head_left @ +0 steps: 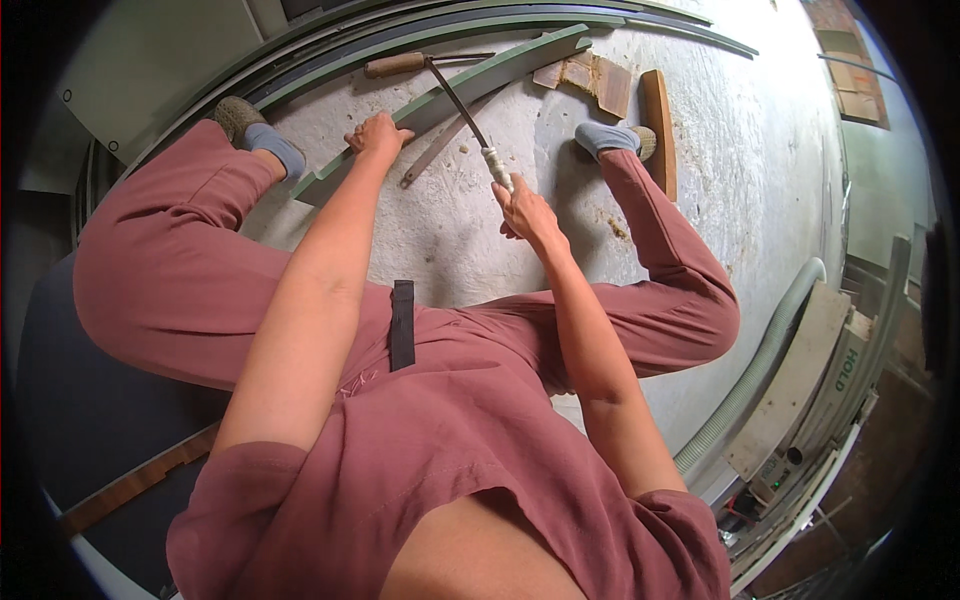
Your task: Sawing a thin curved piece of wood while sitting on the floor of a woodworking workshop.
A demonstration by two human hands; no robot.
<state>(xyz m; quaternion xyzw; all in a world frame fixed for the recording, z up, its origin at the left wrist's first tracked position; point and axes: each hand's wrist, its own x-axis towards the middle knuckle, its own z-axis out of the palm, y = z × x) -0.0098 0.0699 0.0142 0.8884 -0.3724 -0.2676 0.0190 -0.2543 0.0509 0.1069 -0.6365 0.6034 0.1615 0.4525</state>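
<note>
My left hand is closed over the near part of a long green metal channel, which lies slanting across the floor. My right hand is wrapped round the white, bound handle of a tool with a thin dark shaft. That shaft crosses over the channel toward the far left. By its far end lies a wooden handle with a thin metal rod; whether the two are joined I cannot tell. A narrow flat metal bar with a hole in its end lies beneath the shaft, beside the channel.
I sit low, legs spread on either side of the work. More long green and dark strips lie beyond. Wood pieces and a wooden plank are near my right foot. A ribbed hose and boards stand at right.
</note>
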